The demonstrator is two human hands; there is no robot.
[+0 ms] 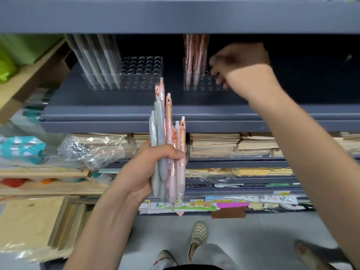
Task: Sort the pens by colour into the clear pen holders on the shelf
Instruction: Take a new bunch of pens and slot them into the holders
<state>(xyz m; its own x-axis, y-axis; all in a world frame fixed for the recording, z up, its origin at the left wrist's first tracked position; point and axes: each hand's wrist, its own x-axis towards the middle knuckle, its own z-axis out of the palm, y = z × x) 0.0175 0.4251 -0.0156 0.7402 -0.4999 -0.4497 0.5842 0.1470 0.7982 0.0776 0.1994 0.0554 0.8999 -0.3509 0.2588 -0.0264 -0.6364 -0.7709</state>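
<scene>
Several mixed pens (165, 129) stand upright in the gripping left hand (153, 168), near and between the shelf's (116, 114) grey holder (140, 75), far left, and its pink holder (204, 83), far right, over which the right hand (239, 61) hangs, fingers blurred, hold unclear.

Two pen holders sit side by side on the shelf (116, 98), well apart. The left holder (144, 82) has its standing pens (97, 61) packed in its left end, and the right holder (202, 87) has its own pens (195, 55) at its left end too, with the person's right grip (239, 61) over its right part. Lower down, in front of the shelf edge and between the holders, the left grip (142, 172) is wrapped round an upright bundle of pens (163, 133), and stacks of notebooks (214, 145) lie on the shelf below.
</scene>
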